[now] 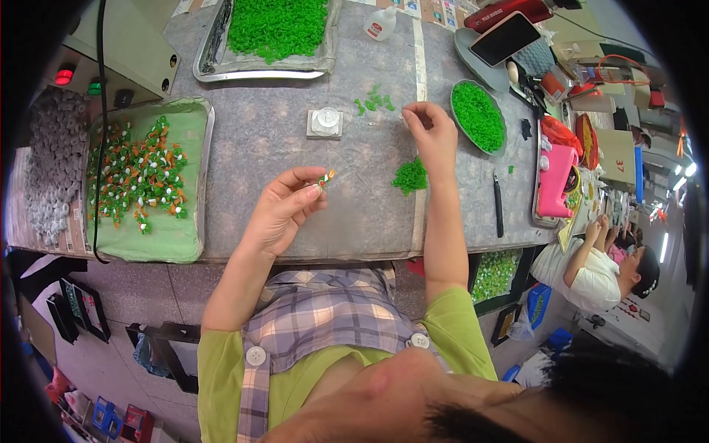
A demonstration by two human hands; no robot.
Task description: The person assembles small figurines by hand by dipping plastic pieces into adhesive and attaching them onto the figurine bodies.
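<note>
My left hand (279, 214) pinches a tiny figurine (324, 179) with green, white and orange parts between thumb and fingertips, just above the near part of the table. To the right, my right hand (436, 139) is raised with thumb and forefinger brought together; whatever may be in the pinch is too small to make out. Near those fingertips lie loose green pieces (377, 100). A small heap of green pieces (410, 176) sits beside my right forearm. Between the hands, farther back, stands a round white cap (325, 119) on a small square block (324, 135).
At left, a green-lined tray (193, 214) carries many green, white and orange figurines. A metal tray (258, 77) of green pieces lies at the back, near a white squeeze bottle (379, 24). An oval dish (457, 122), a black pen-like tool (498, 207) and a phone (507, 38) are at right.
</note>
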